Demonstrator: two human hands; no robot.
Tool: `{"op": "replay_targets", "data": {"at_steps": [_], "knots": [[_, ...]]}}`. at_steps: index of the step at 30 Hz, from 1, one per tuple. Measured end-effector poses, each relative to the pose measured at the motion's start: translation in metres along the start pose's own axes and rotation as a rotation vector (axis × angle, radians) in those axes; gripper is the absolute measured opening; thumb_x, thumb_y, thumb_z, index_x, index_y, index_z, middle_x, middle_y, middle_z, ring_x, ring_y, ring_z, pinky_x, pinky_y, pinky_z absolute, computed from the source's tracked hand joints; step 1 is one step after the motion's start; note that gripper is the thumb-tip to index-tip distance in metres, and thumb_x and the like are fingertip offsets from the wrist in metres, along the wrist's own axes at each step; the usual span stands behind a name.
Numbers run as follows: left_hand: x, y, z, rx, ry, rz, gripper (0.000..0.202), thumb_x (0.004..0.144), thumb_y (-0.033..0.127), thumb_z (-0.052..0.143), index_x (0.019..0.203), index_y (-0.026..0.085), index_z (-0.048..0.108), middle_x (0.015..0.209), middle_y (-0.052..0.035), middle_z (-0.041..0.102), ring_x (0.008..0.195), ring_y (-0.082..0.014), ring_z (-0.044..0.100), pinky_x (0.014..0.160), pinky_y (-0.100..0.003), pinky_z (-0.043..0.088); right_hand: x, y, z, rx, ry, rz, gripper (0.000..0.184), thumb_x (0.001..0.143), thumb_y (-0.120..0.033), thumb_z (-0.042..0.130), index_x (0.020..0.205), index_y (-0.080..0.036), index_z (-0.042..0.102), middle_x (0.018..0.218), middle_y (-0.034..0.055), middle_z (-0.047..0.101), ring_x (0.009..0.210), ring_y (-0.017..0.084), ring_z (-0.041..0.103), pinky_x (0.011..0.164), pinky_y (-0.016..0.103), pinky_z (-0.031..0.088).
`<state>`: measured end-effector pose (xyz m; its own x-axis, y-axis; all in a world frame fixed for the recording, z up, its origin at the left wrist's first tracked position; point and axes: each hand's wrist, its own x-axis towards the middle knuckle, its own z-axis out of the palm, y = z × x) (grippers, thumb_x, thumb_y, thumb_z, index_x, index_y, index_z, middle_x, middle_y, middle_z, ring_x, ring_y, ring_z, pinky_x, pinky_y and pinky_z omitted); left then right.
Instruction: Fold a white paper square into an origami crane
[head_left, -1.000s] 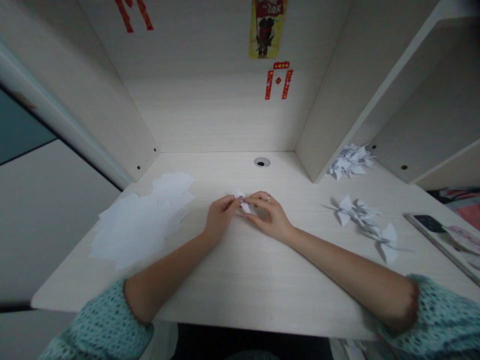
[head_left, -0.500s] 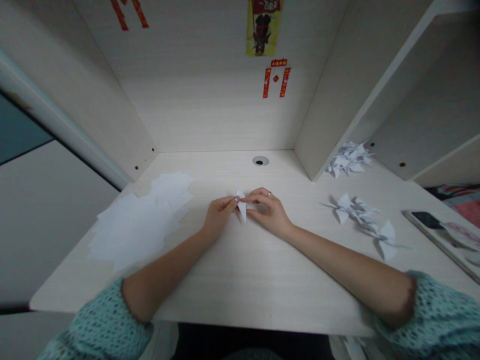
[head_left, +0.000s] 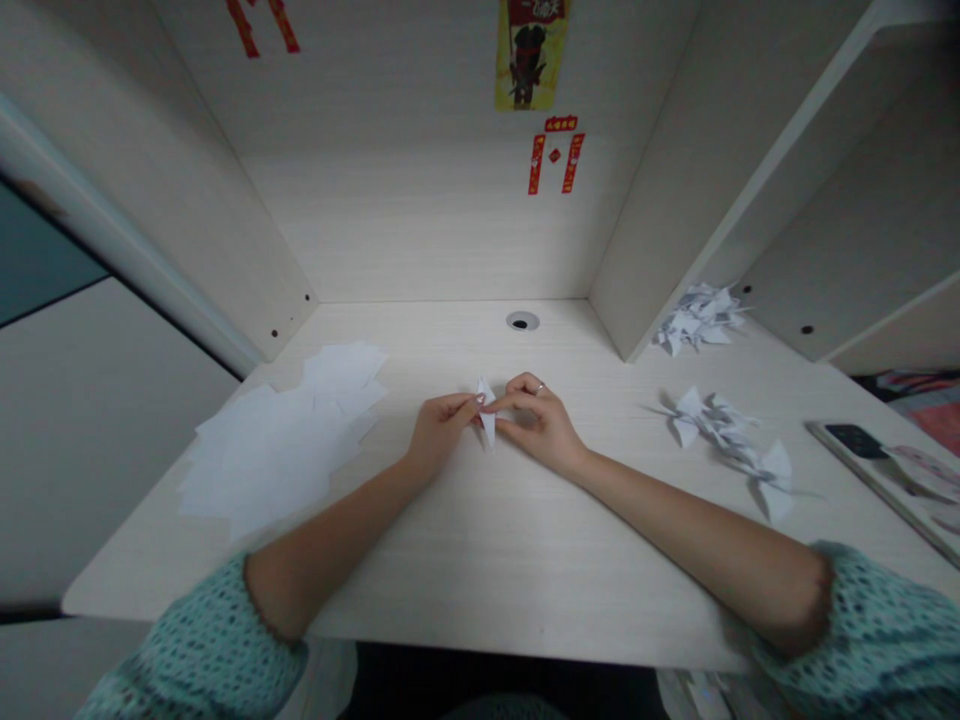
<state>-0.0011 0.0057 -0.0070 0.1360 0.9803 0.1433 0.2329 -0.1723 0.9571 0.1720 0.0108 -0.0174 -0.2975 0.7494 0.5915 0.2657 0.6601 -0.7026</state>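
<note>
A small piece of folded white paper (head_left: pixel 487 428) stands between my two hands over the middle of the desk, its narrow points facing away from me and toward me. My left hand (head_left: pixel 441 428) pinches its left side between thumb and index finger. From the other side, my right hand (head_left: pixel 541 425), with a ring on one finger, holds its index fingertip and thumb against the paper. The fingers partly cover the folds. A spread of flat white paper sheets (head_left: pixel 277 440) lies to the left of my left hand.
Folded paper cranes (head_left: pixel 720 430) lie on the desk (head_left: pixel 450 560) at right, with a larger heap of folded paper (head_left: pixel 701 318) behind them by the upright panel (head_left: pixel 652 220). A phone (head_left: pixel 885 480) rests at the right edge. A cable hole (head_left: pixel 523 320) sits near the back wall.
Both hands keep their grip on the folded paper, which has shifted very slightly to the right in view. The view itself has moved a little. Nothing has been let go.
</note>
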Motion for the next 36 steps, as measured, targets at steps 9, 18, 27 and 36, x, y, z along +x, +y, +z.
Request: {"op": "replay_targets", "data": {"at_steps": [9, 18, 27, 36], "knots": [[0.0, 0.0, 0.001, -0.04, -0.013, -0.04, 0.037, 0.078, 0.046, 0.056, 0.065, 0.014, 0.068, 0.06, -0.0005, 0.062, 0.059, -0.0132, 0.054, 0.061, -0.024, 0.04, 0.001, 0.01, 0.004, 0.097, 0.003, 0.107, 0.011, 0.075, -0.03, 0.071, 0.085, -0.025, 0.073, 0.081, 0.0027, 0.053, 0.076, 0.015, 0.051, 0.065, 0.028, 0.039], [0.0, -0.001, 0.001, -0.078, -0.054, -0.029, 0.033, 0.078, 0.043, 0.058, 0.068, 0.014, 0.071, 0.065, -0.0021, 0.066, 0.065, -0.0152, 0.059, 0.067, -0.025, 0.044, 0.001, 0.013, 0.008, 0.226, 0.059, 0.229, 0.016, 0.07, -0.037, 0.075, 0.073, -0.021, 0.071, 0.076, 0.0024, 0.058, 0.071, 0.015, 0.053, 0.063, 0.028, 0.041], [0.0, -0.003, 0.001, -0.138, -0.043, -0.066, 0.031, 0.076, 0.043, 0.061, 0.082, 0.015, 0.074, 0.075, -0.0048, 0.072, 0.07, -0.0173, 0.065, 0.071, -0.028, 0.048, 0.003, 0.009, 0.006, 0.232, 0.059, 0.171, 0.015, 0.08, -0.034, 0.065, 0.075, -0.021, 0.07, 0.074, 0.0035, 0.063, 0.072, 0.016, 0.057, 0.069, 0.03, 0.044], [0.0, -0.003, -0.001, -0.05, -0.047, 0.005, 0.031, 0.08, 0.04, 0.057, 0.084, 0.015, 0.075, 0.079, -0.0051, 0.073, 0.077, -0.0183, 0.064, 0.076, -0.028, 0.047, 0.002, 0.01, 0.008, 0.363, 0.075, 0.349, 0.024, 0.072, -0.039, 0.071, 0.082, -0.018, 0.069, 0.076, 0.0056, 0.07, 0.069, 0.017, 0.064, 0.067, 0.031, 0.05]]}}
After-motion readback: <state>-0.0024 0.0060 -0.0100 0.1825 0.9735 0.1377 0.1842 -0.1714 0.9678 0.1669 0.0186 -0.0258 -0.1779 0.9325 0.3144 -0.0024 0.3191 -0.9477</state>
